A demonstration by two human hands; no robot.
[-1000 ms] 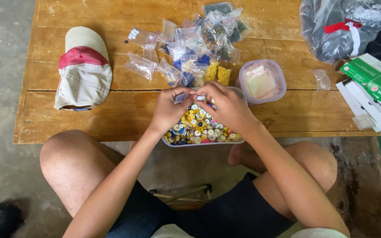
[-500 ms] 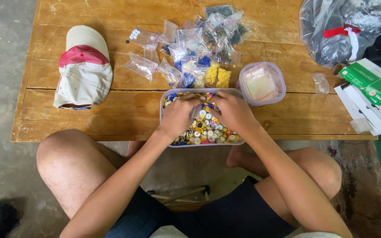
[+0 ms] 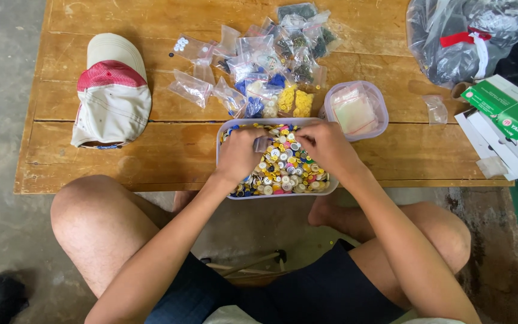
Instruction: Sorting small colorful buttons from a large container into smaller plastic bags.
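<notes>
we see our left hand [image 3: 239,155] resting inside the clear rectangular plastic tub [image 3: 223,139] that sits at the near edge of the worn wooden plank table [image 3: 151,144], partly overhanging it above our knees. the tub is full of loose mixed buttons [image 3: 283,171] in white, yellow, blue and pink. the left fingers are curled down together, and beside the thumb sits something small and grey; we cannot tell whether it is pinched or just lying against the hand. our right hand [image 3: 326,147] is in the same tub, just beside the left one, its fingers bent and drawn close together with the tips down among the buttons; what they pinch, if anything, is hidden.

behind the tub, touching its far rim, lies a heap of small clear plastic bags [image 3: 265,66] holding sorted buttons, with yellow and blue ones nearest us. just right of the tub stands a round clear plastic container [image 3: 376,96] with flat empty bags inside. well to the left lies a cream and red cloth cap [image 3: 112,93]. at the far right corner are a large clear plastic bag [image 3: 463,36] with dark contents and green and white cardboard boxes [image 3: 511,111].
</notes>
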